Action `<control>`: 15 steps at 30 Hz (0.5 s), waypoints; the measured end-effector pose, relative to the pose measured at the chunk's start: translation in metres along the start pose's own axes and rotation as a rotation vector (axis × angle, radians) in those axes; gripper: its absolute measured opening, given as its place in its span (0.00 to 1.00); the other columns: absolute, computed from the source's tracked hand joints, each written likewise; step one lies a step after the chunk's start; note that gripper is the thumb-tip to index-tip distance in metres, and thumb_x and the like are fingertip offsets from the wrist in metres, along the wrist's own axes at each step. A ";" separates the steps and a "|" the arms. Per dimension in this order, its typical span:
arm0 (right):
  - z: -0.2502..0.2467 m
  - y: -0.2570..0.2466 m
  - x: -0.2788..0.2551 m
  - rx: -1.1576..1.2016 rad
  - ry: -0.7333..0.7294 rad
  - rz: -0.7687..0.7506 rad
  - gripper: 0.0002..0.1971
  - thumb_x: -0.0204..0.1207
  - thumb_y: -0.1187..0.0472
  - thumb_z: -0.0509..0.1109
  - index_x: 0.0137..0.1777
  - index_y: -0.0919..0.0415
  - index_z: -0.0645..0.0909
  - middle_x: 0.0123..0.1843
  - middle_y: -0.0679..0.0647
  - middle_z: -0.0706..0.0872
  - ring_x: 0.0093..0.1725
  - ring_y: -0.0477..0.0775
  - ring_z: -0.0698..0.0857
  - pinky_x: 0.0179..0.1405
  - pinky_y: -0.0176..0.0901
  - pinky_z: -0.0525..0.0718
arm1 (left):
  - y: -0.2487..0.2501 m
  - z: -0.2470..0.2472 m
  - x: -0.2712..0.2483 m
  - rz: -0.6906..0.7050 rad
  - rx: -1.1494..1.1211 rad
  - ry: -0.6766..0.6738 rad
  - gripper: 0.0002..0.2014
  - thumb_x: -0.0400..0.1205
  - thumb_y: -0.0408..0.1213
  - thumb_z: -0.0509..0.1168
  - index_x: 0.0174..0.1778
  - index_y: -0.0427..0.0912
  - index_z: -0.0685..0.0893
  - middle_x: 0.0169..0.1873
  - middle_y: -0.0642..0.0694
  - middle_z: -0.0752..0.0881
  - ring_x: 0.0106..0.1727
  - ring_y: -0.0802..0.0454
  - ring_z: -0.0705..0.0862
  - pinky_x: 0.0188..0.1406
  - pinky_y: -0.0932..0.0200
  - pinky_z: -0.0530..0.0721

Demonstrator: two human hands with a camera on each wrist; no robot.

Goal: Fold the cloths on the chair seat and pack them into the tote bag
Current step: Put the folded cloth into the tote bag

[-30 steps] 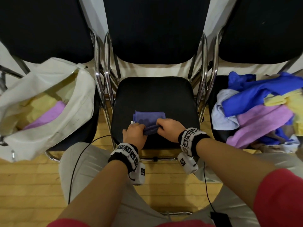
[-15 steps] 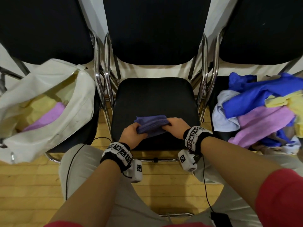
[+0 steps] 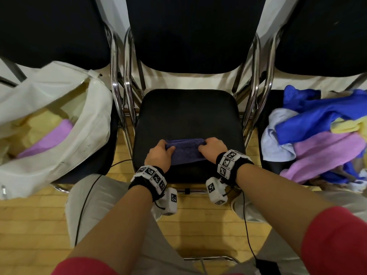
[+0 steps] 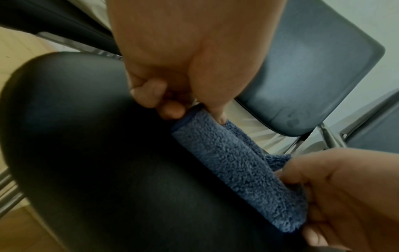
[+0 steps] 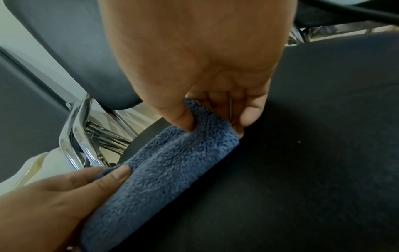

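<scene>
Folded dark-blue terry cloth on black padded chair seat; left hand and right hand pinching opposite ends (fingers curled round edges).

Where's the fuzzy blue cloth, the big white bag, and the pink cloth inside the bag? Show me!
blue cloth [image 3: 185,152], head view, middle of its folded top between the hands.
white tote bag [image 3: 93,124], head view, its near side wall.
pink cloth [image 3: 50,138], head view, the part showing inside the bag.

Dark blue cloth, black chair seat, cream tote bag, chequered black-and-white wristbands
</scene>
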State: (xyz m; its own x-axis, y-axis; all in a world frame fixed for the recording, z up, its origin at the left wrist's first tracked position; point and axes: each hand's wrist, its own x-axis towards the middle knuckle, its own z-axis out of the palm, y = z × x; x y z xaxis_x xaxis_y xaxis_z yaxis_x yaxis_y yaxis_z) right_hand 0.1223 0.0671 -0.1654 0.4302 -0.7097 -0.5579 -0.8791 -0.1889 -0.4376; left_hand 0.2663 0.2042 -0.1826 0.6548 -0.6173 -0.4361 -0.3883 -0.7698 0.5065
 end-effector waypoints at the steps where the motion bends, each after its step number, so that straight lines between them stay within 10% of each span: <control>1: 0.001 0.000 0.001 -0.014 0.001 0.008 0.14 0.80 0.52 0.66 0.55 0.61 0.84 0.53 0.60 0.87 0.53 0.63 0.87 0.46 0.47 0.83 | 0.001 0.000 0.002 -0.004 0.013 -0.003 0.13 0.86 0.56 0.59 0.54 0.50 0.75 0.45 0.44 0.82 0.47 0.41 0.82 0.45 0.48 0.78; 9: 0.003 -0.002 0.010 -0.001 -0.010 0.059 0.25 0.79 0.54 0.71 0.71 0.66 0.72 0.67 0.64 0.80 0.65 0.64 0.82 0.52 0.46 0.79 | 0.006 -0.001 0.010 -0.086 0.021 -0.022 0.17 0.85 0.55 0.63 0.57 0.44 0.76 0.54 0.37 0.85 0.56 0.34 0.84 0.54 0.45 0.81; 15: -0.002 -0.001 0.009 0.218 -0.050 0.089 0.15 0.73 0.52 0.76 0.49 0.66 0.86 0.47 0.60 0.88 0.49 0.61 0.87 0.46 0.49 0.84 | 0.003 -0.003 0.008 -0.107 -0.019 -0.061 0.18 0.85 0.54 0.64 0.59 0.43 0.75 0.58 0.38 0.85 0.58 0.37 0.84 0.54 0.47 0.81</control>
State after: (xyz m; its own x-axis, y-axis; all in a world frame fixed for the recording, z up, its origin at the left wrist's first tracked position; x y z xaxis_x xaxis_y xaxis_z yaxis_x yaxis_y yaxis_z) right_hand 0.1267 0.0597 -0.1679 0.3671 -0.6815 -0.6331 -0.8516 0.0276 -0.5235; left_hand 0.2726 0.1978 -0.1821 0.6510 -0.5405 -0.5330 -0.3055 -0.8293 0.4679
